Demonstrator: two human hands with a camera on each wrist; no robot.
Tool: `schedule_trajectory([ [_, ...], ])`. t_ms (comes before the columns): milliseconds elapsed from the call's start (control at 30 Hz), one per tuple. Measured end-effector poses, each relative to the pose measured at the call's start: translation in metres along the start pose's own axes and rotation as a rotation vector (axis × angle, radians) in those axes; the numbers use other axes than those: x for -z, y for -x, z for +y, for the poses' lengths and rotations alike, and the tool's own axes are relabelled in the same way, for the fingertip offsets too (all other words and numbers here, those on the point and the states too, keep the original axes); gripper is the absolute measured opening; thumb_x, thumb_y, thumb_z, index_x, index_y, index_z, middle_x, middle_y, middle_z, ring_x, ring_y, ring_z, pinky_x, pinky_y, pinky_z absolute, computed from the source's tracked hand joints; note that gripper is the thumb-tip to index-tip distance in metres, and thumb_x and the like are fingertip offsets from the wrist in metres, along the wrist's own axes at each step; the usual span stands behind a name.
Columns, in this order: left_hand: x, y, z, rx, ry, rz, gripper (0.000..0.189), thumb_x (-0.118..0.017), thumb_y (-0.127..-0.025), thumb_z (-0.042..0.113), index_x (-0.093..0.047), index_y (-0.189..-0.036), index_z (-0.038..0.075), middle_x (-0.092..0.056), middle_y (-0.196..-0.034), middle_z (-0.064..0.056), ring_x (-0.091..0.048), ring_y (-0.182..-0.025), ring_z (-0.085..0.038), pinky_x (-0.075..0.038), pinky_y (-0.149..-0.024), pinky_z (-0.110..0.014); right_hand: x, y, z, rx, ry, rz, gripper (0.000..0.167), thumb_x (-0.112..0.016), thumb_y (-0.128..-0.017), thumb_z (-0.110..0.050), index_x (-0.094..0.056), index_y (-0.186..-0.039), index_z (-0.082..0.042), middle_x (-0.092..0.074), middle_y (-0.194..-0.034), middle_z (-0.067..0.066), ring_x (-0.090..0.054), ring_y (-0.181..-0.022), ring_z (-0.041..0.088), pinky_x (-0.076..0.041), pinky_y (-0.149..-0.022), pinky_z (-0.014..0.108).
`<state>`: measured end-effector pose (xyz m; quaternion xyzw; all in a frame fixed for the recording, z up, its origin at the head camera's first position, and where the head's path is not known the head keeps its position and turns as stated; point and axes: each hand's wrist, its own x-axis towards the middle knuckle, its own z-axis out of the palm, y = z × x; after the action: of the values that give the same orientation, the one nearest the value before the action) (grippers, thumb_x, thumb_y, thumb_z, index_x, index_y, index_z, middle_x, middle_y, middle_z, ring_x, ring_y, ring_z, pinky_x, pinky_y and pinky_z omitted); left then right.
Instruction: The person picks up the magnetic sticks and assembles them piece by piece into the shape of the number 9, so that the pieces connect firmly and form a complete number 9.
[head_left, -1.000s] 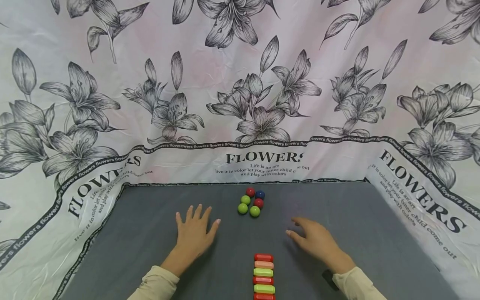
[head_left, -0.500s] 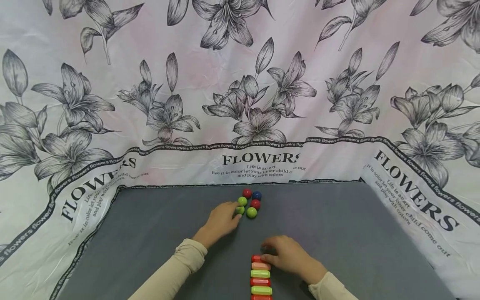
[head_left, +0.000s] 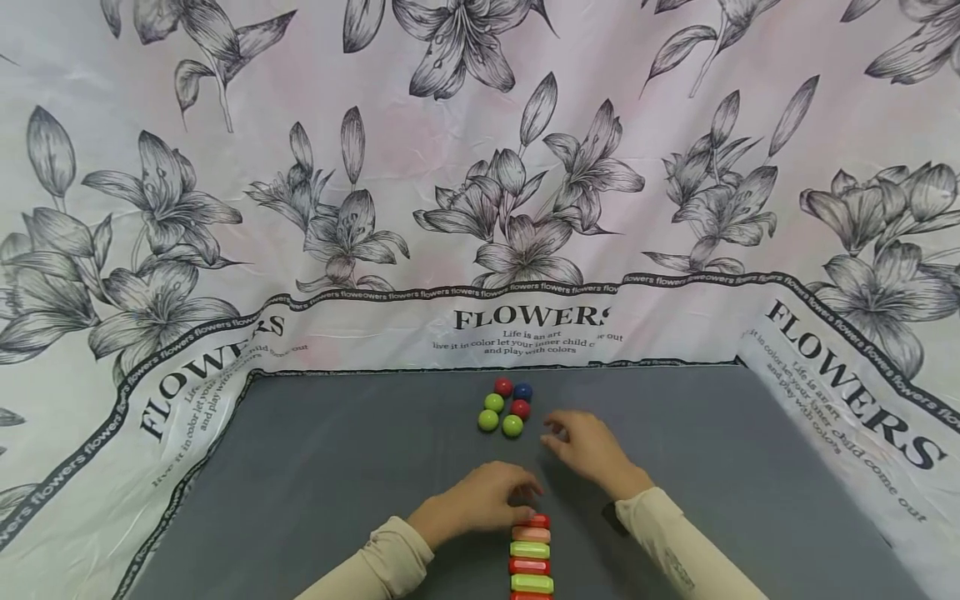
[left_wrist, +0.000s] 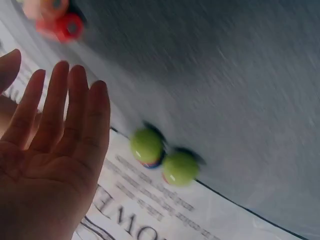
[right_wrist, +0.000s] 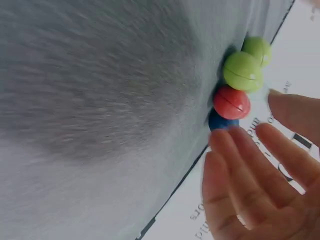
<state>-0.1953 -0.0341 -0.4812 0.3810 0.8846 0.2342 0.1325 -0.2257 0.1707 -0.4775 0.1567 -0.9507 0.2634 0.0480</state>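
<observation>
My left hand point(head_left: 483, 498) hovers by the far end of a column of coloured blocks, its thumb and fingers around the end red block point(head_left: 536, 522) in the head view. In the left wrist view its fingers point(left_wrist: 57, 107) are extended with nothing between them, and the red block point(left_wrist: 69, 27) lies beyond their tips. To the right of two rows of glossy balls is my right hand point(head_left: 588, 446), its fingers bent loosely and holding nothing. The nearer balls are a green ball point(head_left: 513, 426) and a red ball point(head_left: 521, 409). Beyond the right fingertips sits a blue ball point(right_wrist: 222, 120).
Left in the ball group are two green balls, the nearer green ball point(head_left: 488, 420) and one behind, with a red ball point(head_left: 503, 387) farther back. Pink, yellow-green and red blocks point(head_left: 530, 550) run toward me. Flower-printed cloth point(head_left: 517, 325) backs the grey table point(head_left: 337, 442).
From the left green balls, my left hand has come back to the end red block. My right hand has left that block and moved forward beside the balls. Balls and blocks stay in place.
</observation>
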Motion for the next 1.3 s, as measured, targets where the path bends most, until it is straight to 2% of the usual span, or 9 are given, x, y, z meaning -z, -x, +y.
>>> schedule_trajectory([
  [167,-0.009,0.002,0.006,-0.062,-0.005,-0.020,0.023,-0.071,-0.090,0.021,-0.073,-0.113,0.019,-0.070,-0.098,0.009,-0.055,-0.078,0.005,-0.044,-0.067,-0.013,-0.013,-0.031,-0.005,0.015,0.016,0.025,0.037,-0.078,-0.087,-0.020,-0.070,-0.120,-0.007,-0.071,-0.113,0.011,-0.068,-0.090,0.024,-0.054,-0.078,0.045],
  [333,-0.012,0.004,0.007,-0.071,-0.037,-0.023,0.023,-0.071,-0.089,0.016,-0.074,-0.111,0.021,-0.067,-0.093,0.009,-0.050,-0.075,0.005,-0.040,-0.065,-0.013,-0.026,-0.045,-0.013,0.018,0.041,-0.008,0.038,-0.079,-0.086,-0.024,-0.071,-0.118,-0.008,-0.066,-0.104,0.007,-0.063,-0.087,0.023,-0.052,-0.077,0.045],
  [600,-0.013,0.006,0.004,-0.060,-0.080,-0.015,0.024,-0.071,-0.089,0.018,-0.074,-0.111,0.025,-0.066,-0.095,0.013,-0.052,-0.080,0.006,-0.042,-0.068,-0.015,-0.033,-0.047,-0.019,0.034,0.088,-0.036,0.029,-0.078,-0.086,-0.026,-0.071,-0.111,-0.011,-0.063,-0.102,0.006,-0.065,-0.089,0.026,-0.052,-0.078,0.048],
  [700,-0.014,0.006,0.002,-0.050,-0.067,-0.020,0.023,-0.068,-0.090,0.017,-0.074,-0.112,0.025,-0.067,-0.095,0.013,-0.052,-0.078,0.006,-0.042,-0.067,-0.015,-0.036,-0.046,-0.018,0.037,0.108,-0.039,0.027,-0.078,-0.086,-0.025,-0.071,-0.109,-0.012,-0.063,-0.101,0.007,-0.064,-0.087,0.027,-0.052,-0.076,0.049],
  [900,-0.018,0.009,-0.001,-0.025,-0.015,-0.024,0.021,-0.066,-0.093,0.017,-0.074,-0.112,0.024,-0.071,-0.099,0.013,-0.052,-0.077,0.007,-0.043,-0.067,-0.014,-0.042,-0.037,-0.016,0.025,0.097,-0.055,0.030,-0.079,-0.086,-0.023,-0.070,-0.112,-0.012,-0.066,-0.104,0.009,-0.066,-0.093,0.029,-0.053,-0.081,0.051],
  [1100,-0.020,0.008,0.000,-0.012,-0.040,0.002,0.024,-0.069,-0.087,0.012,-0.075,-0.108,0.023,-0.068,-0.087,0.012,-0.048,-0.070,0.006,-0.040,-0.060,-0.013,-0.038,-0.033,-0.015,-0.003,0.088,-0.064,0.028,-0.080,-0.084,-0.022,-0.070,-0.108,-0.010,-0.069,-0.098,0.006,-0.065,-0.086,0.024,-0.052,-0.078,0.047],
  [1300,-0.023,0.003,0.000,0.003,-0.125,0.029,0.026,-0.075,-0.082,0.014,-0.075,-0.105,0.026,-0.068,-0.089,0.015,-0.051,-0.073,0.006,-0.041,-0.062,-0.013,-0.033,-0.030,-0.014,0.004,0.100,-0.063,0.026,-0.082,-0.081,-0.021,-0.072,-0.103,-0.009,-0.071,-0.093,0.005,-0.061,-0.079,0.019,-0.050,-0.074,0.043],
])
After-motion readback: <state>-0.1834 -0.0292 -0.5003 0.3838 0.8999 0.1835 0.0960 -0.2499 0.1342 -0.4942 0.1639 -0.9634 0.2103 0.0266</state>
